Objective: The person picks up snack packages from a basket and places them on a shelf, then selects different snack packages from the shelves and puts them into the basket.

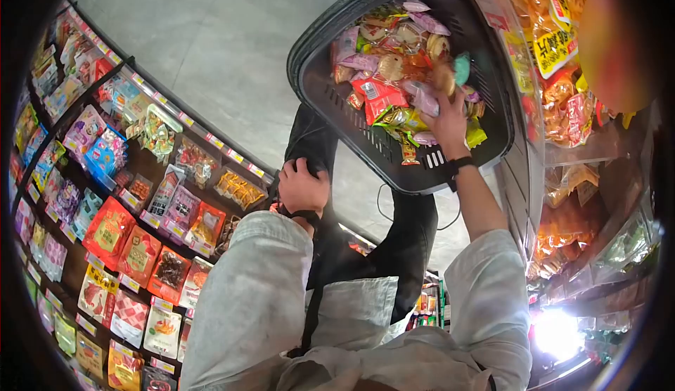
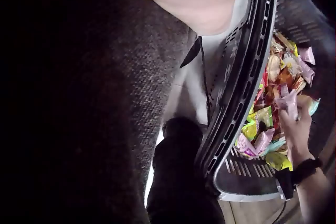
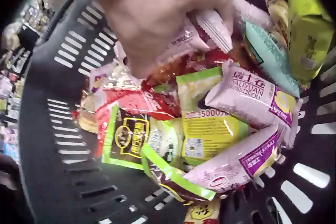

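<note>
A black basket (image 1: 492,138) holds a heap of small wrapped snacks. Inside it, my right hand (image 1: 450,120) grips a pale purple packet (image 1: 422,99); the right wrist view has the hand (image 3: 163,14) over the heap, with the packet (image 3: 184,41) between thumb and fingers. Around it are more purple packets (image 3: 252,95), a yellow-green packet (image 3: 212,134), a red one (image 3: 134,100) and a teal one (image 3: 270,56). My left hand (image 1: 304,187) rests on the dark-trousered knee, fingers loosely bent, holding nothing; part of it (image 2: 194,1) tops the left wrist view.
Shelves of bagged snacks (image 1: 144,254) stand on the left, with a price rail (image 1: 186,120) along their edge. On the right, a display of orange and yellow bags (image 1: 555,47) adjoins the basket. Grey floor (image 1: 211,47) lies beyond; a thin cord (image 1: 380,205) hangs near the legs.
</note>
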`<state>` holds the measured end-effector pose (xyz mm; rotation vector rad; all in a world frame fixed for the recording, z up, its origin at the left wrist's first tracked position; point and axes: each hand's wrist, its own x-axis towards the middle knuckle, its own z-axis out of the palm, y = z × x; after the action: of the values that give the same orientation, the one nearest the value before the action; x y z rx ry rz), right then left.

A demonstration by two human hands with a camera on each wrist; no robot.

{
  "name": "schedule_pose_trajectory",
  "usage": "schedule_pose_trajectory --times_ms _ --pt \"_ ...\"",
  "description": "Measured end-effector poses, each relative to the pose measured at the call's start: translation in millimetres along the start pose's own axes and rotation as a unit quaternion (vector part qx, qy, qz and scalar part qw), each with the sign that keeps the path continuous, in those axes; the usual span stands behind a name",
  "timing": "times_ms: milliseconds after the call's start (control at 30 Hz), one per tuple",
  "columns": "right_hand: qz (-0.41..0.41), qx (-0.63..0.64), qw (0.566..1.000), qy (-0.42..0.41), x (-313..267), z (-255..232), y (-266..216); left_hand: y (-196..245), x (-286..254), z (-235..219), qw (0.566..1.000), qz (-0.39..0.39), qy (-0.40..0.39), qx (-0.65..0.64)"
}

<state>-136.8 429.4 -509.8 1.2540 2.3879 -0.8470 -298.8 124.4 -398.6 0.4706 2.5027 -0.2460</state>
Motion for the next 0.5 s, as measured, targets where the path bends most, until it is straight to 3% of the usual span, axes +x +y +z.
schedule_pose_trajectory --times_ms 167,300,400,500 --pt "-0.001 0.104 0.994 0.03 -39 -19 -13 3 1 -3 1.0 0.011 0.014 0.014" --pt "-0.06 0.124 0.989 0.05 -39 -27 -10 3 3 -4 1.0 0.013 0.021 0.014" --pt "-0.009 0.201 0.979 -0.044 -27 -40 -11 2 1 -5 1.0 0.013 0.022 0.01" --pt "-0.108 0.175 0.968 -0.143 -20 -42 -24 1 2 -4 1.0 0.01 0.022 0.007"
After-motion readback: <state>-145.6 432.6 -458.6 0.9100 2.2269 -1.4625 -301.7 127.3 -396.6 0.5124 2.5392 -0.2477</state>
